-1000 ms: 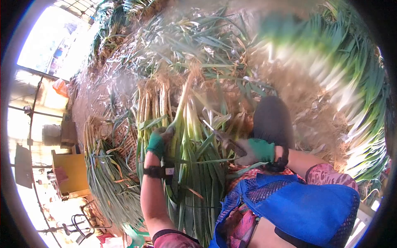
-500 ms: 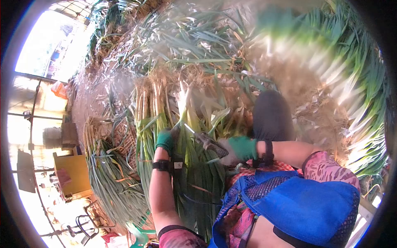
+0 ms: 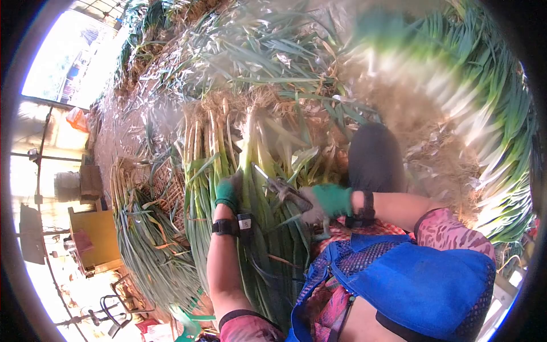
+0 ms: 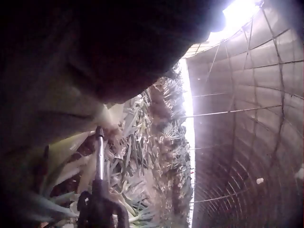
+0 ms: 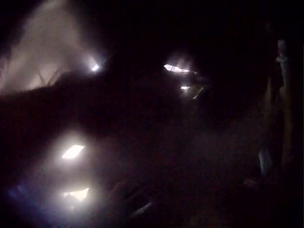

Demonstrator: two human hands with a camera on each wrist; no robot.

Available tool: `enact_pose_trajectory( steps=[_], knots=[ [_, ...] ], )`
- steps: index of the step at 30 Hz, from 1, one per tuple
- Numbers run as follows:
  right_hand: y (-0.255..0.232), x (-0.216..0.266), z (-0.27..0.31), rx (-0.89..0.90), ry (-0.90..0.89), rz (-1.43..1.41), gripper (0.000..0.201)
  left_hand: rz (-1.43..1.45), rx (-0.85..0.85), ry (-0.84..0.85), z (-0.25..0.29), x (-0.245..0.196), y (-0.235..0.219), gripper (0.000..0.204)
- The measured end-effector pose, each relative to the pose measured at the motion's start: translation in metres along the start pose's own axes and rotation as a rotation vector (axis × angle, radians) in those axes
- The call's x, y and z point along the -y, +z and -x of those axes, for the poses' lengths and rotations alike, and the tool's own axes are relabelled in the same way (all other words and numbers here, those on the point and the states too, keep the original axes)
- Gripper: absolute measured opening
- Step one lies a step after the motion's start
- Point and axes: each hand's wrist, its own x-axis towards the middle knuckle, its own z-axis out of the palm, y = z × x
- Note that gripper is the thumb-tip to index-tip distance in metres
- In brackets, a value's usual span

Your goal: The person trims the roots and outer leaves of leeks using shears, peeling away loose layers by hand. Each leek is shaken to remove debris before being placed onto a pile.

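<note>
A person in green gloves works over a bundle of long green leeks lying across the lap. My left hand grips the leek stalks near their pale shafts. My right hand holds a knife whose blade points up-left toward the left hand. In the left wrist view the knife shows as a thin blade beside pale stalks, under the dark glove. The right wrist view is almost black and shows nothing clear.
Heaps of leeks and dry trimmings lie all around. Another tied bundle lies at the left beside a woven basket. A dark-clad knee is ahead, a blue mesh bag at the chest.
My right hand has drawn the knife left and up toward the left hand. The left hand has slid slightly along the stalks. The bundle has shifted a little.
</note>
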Motion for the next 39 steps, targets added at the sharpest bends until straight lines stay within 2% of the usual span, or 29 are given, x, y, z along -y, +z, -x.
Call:
enact_pose_trajectory(
  steps=[2,3,6,9,12,13,14,16,18,20,21,22,24,25,27,28,30,33,36,38,39],
  knots=[
    [0.002,-0.016,-0.023,-0.023,-0.058,0.015,0.054,-0.04,0.013,-0.019,0.002,-0.002,0.0,0.021],
    [0.005,-0.025,-0.035,-0.117,-0.143,-0.03,0.054,-0.061,0.018,-0.027,0.002,-0.003,0.0,0.022],
    [-0.014,-0.022,-0.076,-0.07,-0.066,-0.045,0.052,0.001,-0.003,0.067,0.002,0.01,0.011,0.025],
    [-0.023,-0.023,-0.104,-0.149,0.043,0.005,0.048,0.6,0.097,-0.472,-0.002,-0.005,0.002,0.029],
    [-0.026,-0.013,-0.097,-0.283,0.107,-0.056,0.045,0.618,-0.018,-0.413,-0.007,0.014,0.035,0.033],
    [-0.031,-0.006,-0.083,-0.156,0.101,-0.138,0.044,0.689,-0.039,-0.464,-0.003,0.003,0.026,0.031],
    [-0.025,-0.012,-0.082,-0.066,0.093,0.001,0.041,0.697,-0.026,-0.447,-0.002,0.003,0.026,0.03],
    [-0.015,0.003,-0.056,-0.03,0.082,0.042,0.04,0.716,-0.002,-0.411,-0.003,0.017,0.039,0.029],
    [-0.009,0.008,-0.052,-0.094,0.067,0.098,0.041,0.589,-0.011,-0.194,-0.009,0.042,0.066,0.028],
    [-0.006,-0.013,-0.08,-0.147,-0.023,0.115,0.043,0.541,-0.013,-0.14,-0.009,0.04,0.065,0.026],
    [-0.004,-0.025,-0.099,-0.218,0.025,0.168,0.047,0.558,-0.012,-0.196,-0.006,0.022,0.047,0.024],
    [-0.013,-0.022,-0.109,-0.215,0.1,0.178,0.051,0.575,-0.011,-0.254,-0.003,0.008,0.034,0.022],
    [-0.022,-0.021,-0.114,-0.277,0.178,0.093,0.051,0.598,-0.016,-0.364,-0.001,0.001,0.027,0.019],
    [-0.025,-0.012,-0.107,-0.26,0.153,0.079,0.051,0.61,-0.019,-0.418,-0.002,0.0,0.025,0.017],
    [-0.02,-0.002,-0.081,-0.22,0.111,0.054,0.05,0.616,-0.035,-0.409,0.001,-0.002,0.024,0.014],
    [-0.009,-0.005,-0.078,-0.155,0.102,0.032,0.042,0.62,-0.041,-0.403,0.002,-0.001,0.028,0.012],
    [0.005,-0.003,-0.06,-0.159,0.067,0.075,0.039,0.589,-0.062,-0.183,0.003,0.006,0.031,0.009],
    [0.006,-0.006,-0.065,-0.136,0.057,-0.012,0.04,0.692,-0.009,-0.273,0.006,0.005,0.03,0.009],
    [-0.003,-0.02,-0.105,-0.232,0.106,0.1,0.045,0.692,0.018,-0.3,0.004,0.005,0.029,0.01],
    [-0.023,-0.015,-0.129,-0.259,0.126,0.042,0.051,0.702,0.037,-0.302,0.001,0.014,0.04,0.01],
    [-0.03,-0.018,-0.145,-0.296,0.135,0.098,0.049,0.63,0.034,-0.252,-0.002,0.024,0.051,0.01]
  ],
)
